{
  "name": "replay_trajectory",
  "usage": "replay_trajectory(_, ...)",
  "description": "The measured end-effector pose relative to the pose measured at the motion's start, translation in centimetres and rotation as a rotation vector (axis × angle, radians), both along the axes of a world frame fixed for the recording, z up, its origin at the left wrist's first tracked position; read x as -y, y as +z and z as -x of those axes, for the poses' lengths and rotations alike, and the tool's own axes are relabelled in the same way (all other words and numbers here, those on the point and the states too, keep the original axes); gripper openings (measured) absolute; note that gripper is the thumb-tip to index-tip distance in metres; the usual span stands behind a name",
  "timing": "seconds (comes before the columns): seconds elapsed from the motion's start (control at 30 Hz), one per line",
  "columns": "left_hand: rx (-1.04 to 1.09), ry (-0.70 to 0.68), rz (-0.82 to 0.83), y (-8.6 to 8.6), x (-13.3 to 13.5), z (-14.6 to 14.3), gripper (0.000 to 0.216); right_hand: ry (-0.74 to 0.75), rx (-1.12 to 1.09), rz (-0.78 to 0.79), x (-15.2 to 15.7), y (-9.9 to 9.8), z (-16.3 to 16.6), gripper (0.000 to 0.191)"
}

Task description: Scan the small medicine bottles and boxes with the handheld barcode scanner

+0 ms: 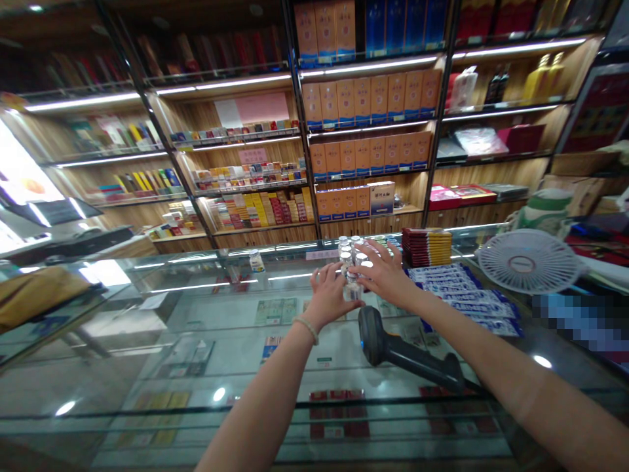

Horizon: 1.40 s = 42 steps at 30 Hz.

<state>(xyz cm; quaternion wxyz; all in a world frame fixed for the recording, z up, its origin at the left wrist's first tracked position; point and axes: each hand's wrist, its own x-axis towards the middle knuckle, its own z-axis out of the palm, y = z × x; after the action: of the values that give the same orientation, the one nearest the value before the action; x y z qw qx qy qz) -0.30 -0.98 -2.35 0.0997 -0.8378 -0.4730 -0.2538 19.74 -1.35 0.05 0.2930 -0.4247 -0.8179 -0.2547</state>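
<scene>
A cluster of small clear glass bottles with white caps (350, 252) stands on the glass counter (196, 341), near its far edge. My left hand (328, 295) has its fingers curled against the left side of the cluster. Over the top and right side of the bottles lies my right hand (386, 270), fingers spread. Both arms reach forward across the counter. A bead bracelet sits on my left wrist. One single small bottle (256, 261) stands apart to the left.
A black barcode scanner (407, 351) lies on the glass under my right forearm. Blue-and-white packs (457, 292) and a red-and-yellow stack (426, 246) sit right of the bottles. A white fan (529, 261) stands at the right. Shelves of boxes and cigarette packs fill the back wall.
</scene>
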Motion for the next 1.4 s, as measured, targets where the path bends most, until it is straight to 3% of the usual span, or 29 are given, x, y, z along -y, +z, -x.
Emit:
replay_trajectory(0.2,0.007,0.014,-0.027,-0.3,-0.1,0.0,0.064,0.013,-0.037,0.010,0.1,0.2,0.0,0.023)
replay_trajectory(0.53,0.022,0.031,-0.038,-0.1,-0.4,0.6,0.035,-0.022,-0.027,-0.052,-0.2,-0.2,-0.3,0.023)
replay_trajectory(1.13,0.074,0.024,-0.345,3.0,-0.3,3.1,0.033,-0.078,-0.081,-0.107,-0.6,-0.6,-0.8,0.027)
replay_trajectory(1.4,0.075,0.028,-0.333,3.9,0.3,3.1,0.036,-0.087,-0.061,-0.084,0.5,1.4,-0.9,0.022)
